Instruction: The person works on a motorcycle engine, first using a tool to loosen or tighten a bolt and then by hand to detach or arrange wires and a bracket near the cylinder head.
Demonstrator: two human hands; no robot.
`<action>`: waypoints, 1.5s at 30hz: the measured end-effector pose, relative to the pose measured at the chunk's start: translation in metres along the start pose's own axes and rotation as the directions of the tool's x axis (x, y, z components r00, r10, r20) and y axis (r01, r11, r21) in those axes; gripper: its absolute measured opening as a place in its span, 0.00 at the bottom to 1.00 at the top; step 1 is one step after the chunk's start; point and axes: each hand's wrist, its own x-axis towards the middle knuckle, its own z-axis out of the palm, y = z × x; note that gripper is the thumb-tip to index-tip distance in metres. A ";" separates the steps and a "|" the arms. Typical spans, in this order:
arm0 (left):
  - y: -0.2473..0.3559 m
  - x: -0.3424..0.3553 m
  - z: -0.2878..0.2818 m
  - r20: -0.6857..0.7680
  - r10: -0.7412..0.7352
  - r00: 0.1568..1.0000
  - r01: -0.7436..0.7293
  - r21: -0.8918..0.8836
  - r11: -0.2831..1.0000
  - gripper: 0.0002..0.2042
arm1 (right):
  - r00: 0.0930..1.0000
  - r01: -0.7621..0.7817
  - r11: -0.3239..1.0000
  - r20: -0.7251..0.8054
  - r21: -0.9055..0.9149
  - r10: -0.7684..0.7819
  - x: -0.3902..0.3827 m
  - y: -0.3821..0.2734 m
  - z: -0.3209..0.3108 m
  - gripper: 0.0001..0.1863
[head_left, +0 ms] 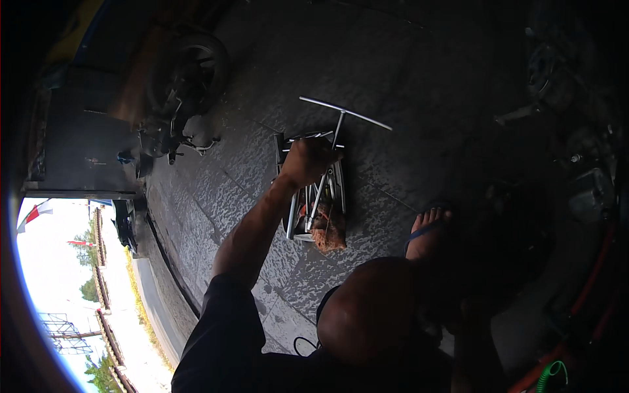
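Observation:
My left hand (306,162) reaches out over a metal tool tray (289,226) on the floor, its fingers closed around the shaft of a T-handle wrench (343,112). The wrench's silver crossbar sticks out beyond the far end of the tray. Several silver tools (331,187) lie lengthwise inside, and a reddish-brown rag (329,237) is bunched at the near end. Down at the lower right, my right hand (468,314) is only a dim shape in deep shadow; its fingers and anything in them are hidden.
My sandalled foot (427,239) rests right of the tray. A dark wheel with mechanical parts (190,69) stands at the far left. Shadowed machine parts (580,160) line the right. A green coiled hose (550,378) lies lower right. Bright daylight enters at the lower left.

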 end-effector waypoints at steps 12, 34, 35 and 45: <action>0.328 0.048 -0.049 -0.183 0.943 0.276 -0.940 -0.255 0.226 0.06 | 0.952 0.218 0.869 -0.293 0.444 -0.090 -0.279 -0.089 -0.177 0.27; 0.465 0.119 0.004 -0.439 0.898 0.008 -0.963 -0.244 -0.110 0.15 | 0.556 -0.406 0.833 -0.825 -0.376 -0.101 -0.294 -0.142 -0.170 0.14; 0.465 0.120 0.005 -0.431 0.902 0.014 -0.959 -0.262 -0.110 0.15 | 0.530 -0.380 0.876 -0.846 -0.297 -0.057 -0.295 -0.143 -0.168 0.16; 0.477 0.084 -0.012 -0.552 0.834 0.019 -0.991 -0.123 -0.059 0.14 | 0.662 0.508 0.536 -0.704 0.674 0.258 -0.323 -0.082 -0.140 0.40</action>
